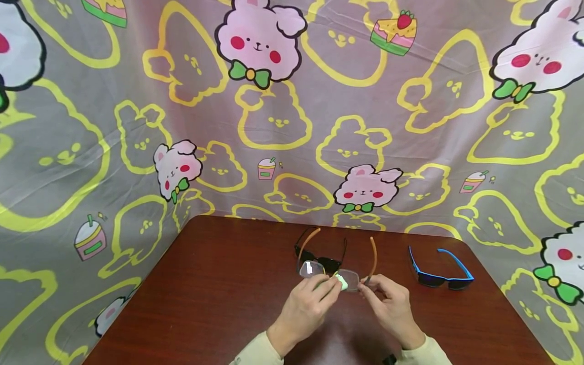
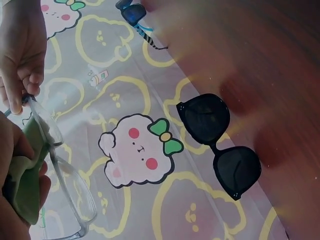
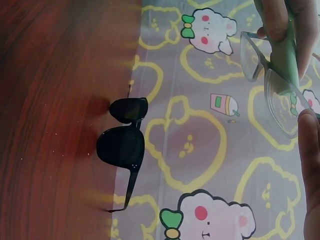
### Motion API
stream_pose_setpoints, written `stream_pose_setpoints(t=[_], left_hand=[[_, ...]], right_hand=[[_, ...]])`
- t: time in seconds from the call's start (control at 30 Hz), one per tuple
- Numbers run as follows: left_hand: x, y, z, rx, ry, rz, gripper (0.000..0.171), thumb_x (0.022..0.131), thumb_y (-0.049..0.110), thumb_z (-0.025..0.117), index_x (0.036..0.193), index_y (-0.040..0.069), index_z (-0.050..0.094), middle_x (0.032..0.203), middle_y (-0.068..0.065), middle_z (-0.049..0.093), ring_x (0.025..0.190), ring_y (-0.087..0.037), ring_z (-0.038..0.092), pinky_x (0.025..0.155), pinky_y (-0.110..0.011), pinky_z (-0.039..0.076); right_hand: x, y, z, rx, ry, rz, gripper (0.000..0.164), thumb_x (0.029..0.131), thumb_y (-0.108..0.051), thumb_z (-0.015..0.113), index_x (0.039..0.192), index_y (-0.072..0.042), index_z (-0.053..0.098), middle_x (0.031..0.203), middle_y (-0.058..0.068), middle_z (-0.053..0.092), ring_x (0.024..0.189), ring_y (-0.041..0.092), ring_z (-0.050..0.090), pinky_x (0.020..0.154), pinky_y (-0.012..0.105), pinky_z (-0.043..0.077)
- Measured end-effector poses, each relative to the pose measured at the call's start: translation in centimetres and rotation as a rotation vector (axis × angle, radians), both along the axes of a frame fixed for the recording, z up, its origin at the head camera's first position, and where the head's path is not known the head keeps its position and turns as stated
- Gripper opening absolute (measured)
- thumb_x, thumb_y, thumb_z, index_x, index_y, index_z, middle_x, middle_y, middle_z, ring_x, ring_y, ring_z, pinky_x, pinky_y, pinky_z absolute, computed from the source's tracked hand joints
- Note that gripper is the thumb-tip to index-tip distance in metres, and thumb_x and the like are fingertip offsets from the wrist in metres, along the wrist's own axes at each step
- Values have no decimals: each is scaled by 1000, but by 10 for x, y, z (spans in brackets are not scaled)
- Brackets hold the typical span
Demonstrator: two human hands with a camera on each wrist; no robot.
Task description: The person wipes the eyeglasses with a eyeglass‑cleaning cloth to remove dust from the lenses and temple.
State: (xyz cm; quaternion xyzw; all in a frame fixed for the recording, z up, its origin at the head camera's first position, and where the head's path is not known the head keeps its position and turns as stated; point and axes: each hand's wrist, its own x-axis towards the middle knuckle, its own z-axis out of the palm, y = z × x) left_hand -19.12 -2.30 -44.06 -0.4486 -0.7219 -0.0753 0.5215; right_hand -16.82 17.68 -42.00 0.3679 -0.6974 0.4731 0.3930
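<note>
A pair of eyeglasses [image 1: 350, 280] with clear rims and brown temples is held up over the dark wooden table, temples pointing away from the person. My left hand [image 1: 305, 310] pinches a light green cloth [image 1: 341, 282] at the lens beside the bridge. In the left wrist view the folded cloth [image 2: 31, 175] lies between fingers and thumb, against the lens. At the right hinge, my right hand [image 1: 393, 308] pinches the frame with thumb and fingertips. The right wrist view shows the cloth [image 3: 286, 65] over part of a lens, with the right thumb at the rim's corner.
Black sunglasses [image 1: 330, 264] rest on the table [image 1: 219, 284] just beyond the eyeglasses, partly hidden by them. Blue-framed sunglasses [image 1: 466, 278] with dark lenses lie to the right, temples unfolded. A curtain [image 1: 283, 101] printed with cartoon rabbits hangs around the table's back and sides.
</note>
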Motion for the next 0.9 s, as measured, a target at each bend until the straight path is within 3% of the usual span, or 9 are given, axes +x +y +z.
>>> stream_pose_setpoints(t=[0.33, 0.53, 0.63, 0.9], left_hand=[[0, -1, -3, -18, -38, 37, 41, 94, 4, 31, 100, 8, 71, 102, -2, 66, 87, -18, 59, 71, -25, 50], [4, 1, -6, -42, -66, -11, 42, 95, 5, 28, 94, 12, 70, 99, 2, 69, 84, -14, 59, 66, -20, 47], [5, 1, -5, -54, -77, -27, 40, 96, 5, 30, 92, 13, 69, 101, 3, 69, 86, -13, 60, 67, -20, 47], [4, -6, 0, -71, -52, 3, 37, 99, 8, 35, 95, 14, 72, 104, 1, 67, 91, -15, 59, 71, -23, 48]], right_hand=[[2, 0, -1, 6, -18, 38, 22, 69, 24, 67, 82, 7, 61, 67, 13, 62, 56, 12, 62, 48, 18, 49], [2, 2, -3, -8, -52, 87, 26, 66, 27, 66, 83, 8, 61, 67, 14, 62, 57, 11, 62, 48, 19, 50], [2, 2, -3, 2, -61, 106, 26, 67, 27, 66, 83, 8, 61, 68, 13, 62, 58, 9, 63, 48, 19, 50], [2, 5, -3, 8, -100, 145, 29, 66, 31, 62, 82, 6, 61, 73, 15, 63, 62, 6, 62, 48, 23, 51]])
